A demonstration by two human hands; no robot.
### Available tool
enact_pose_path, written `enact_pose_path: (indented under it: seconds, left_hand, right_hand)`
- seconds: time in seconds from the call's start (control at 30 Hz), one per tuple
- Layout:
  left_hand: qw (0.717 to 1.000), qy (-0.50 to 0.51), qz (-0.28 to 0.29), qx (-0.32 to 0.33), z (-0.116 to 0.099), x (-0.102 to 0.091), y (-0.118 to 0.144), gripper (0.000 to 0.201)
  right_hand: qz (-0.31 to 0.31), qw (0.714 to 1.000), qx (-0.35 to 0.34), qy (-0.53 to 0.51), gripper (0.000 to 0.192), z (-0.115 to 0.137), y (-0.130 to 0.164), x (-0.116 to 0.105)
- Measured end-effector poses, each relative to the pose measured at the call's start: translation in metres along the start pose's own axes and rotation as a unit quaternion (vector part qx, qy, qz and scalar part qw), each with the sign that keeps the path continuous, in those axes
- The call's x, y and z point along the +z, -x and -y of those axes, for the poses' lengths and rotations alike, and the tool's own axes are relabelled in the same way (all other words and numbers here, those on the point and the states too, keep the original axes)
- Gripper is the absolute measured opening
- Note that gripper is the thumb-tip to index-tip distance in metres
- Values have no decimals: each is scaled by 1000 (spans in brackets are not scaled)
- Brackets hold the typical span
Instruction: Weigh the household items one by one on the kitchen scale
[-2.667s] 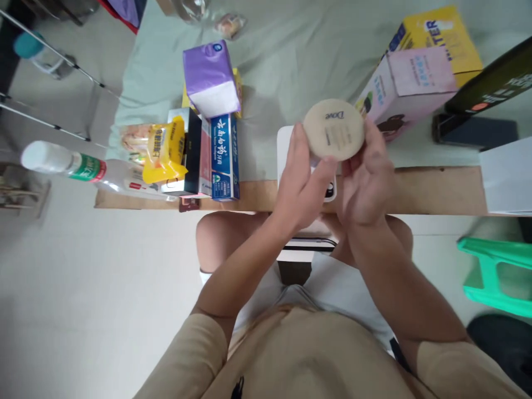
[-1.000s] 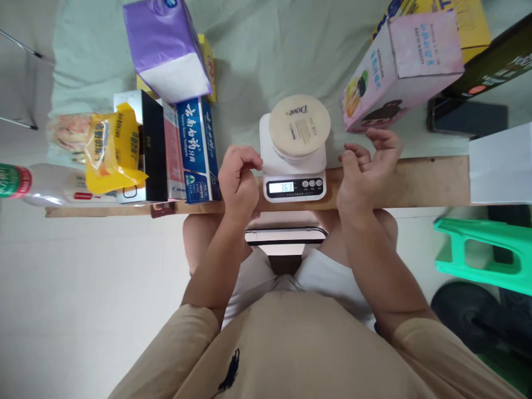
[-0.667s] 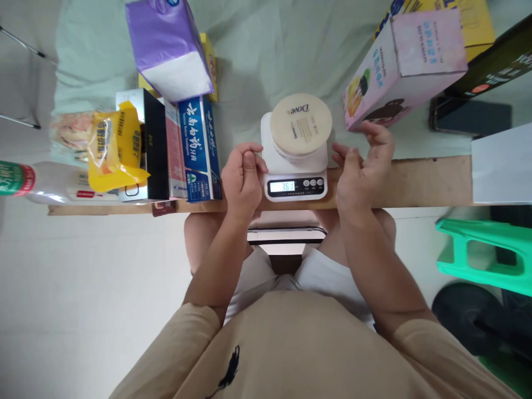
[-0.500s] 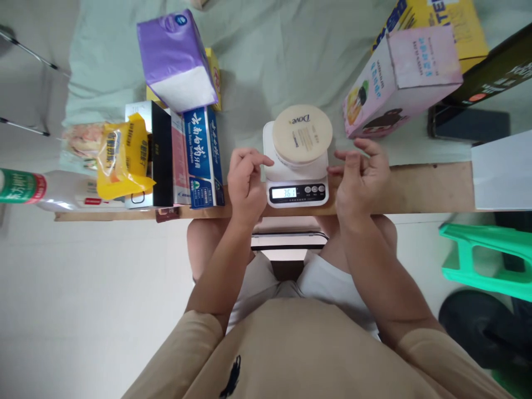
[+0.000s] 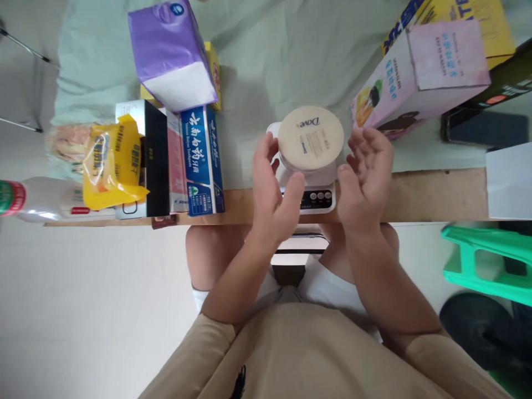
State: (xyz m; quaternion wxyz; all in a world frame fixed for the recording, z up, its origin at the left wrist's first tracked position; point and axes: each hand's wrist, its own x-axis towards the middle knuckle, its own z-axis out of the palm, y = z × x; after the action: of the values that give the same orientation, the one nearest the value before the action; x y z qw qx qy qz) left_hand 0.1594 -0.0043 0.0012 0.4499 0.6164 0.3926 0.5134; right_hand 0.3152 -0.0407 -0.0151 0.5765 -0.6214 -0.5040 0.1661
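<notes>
Fingers and thumbs stood apart on both hands, which flanked a round cream Dove jar [image 5: 311, 138] from either side. On the left hand [image 5: 272, 191] the thumb reached in below the lid while the fingertips curled close to the jar's left edge; whether they touched it, I could not tell. Palm turned inward, the right hand [image 5: 366, 185] held its fingers spread just beside the opposite edge. Lettered lid up, the jar sat on or just over the platform of a white kitchen scale [image 5: 322, 180], whose buttons showed past the left thumb while its display was mostly hidden. Beneath the scale ran the table's brown front edge [image 5: 436, 194], with a pale green cloth [image 5: 257, 61] behind. Well to the left stood a blue toothpaste box [image 5: 198, 160], a pink box [image 5: 177, 166] next to it, then a black box [image 5: 155, 160] with a yellow packet [image 5: 112, 163] against it; a purple tissue pack [image 5: 168, 50] lay beyond them. Nearest the right hand was a pink carton [image 5: 415, 83], a yellow box [image 5: 496, 33] partly hidden behind it, and a white box [image 5: 511, 183] farther right.
</notes>
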Motion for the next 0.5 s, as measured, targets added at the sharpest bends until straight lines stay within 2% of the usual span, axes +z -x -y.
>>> enact_pose_path:
  seconds: [0.1,0.2,0.27,0.37,0.5]
  left_hand:
    - [999,19,4,-39,0,5,4,68]
    - [997,19,26,-67,-5,6,5,67]
    - [998,14,27,-62,-8,6,6,68]
    - [998,5,31,-53,-12,5,10,80]
    - [998,21,26,-54,-17,-5,12,89]
  right_hand:
    - [38,999,19,-32,50,9,-1,4]
    - [68,995,24,-65,49,18,-3,12]
    - [65,994,32,-85,50,24,-4,17]
    - [54,993,57,-90,51,32,-6,26]
    - [79,993,67,-54,49,35,-17,43]
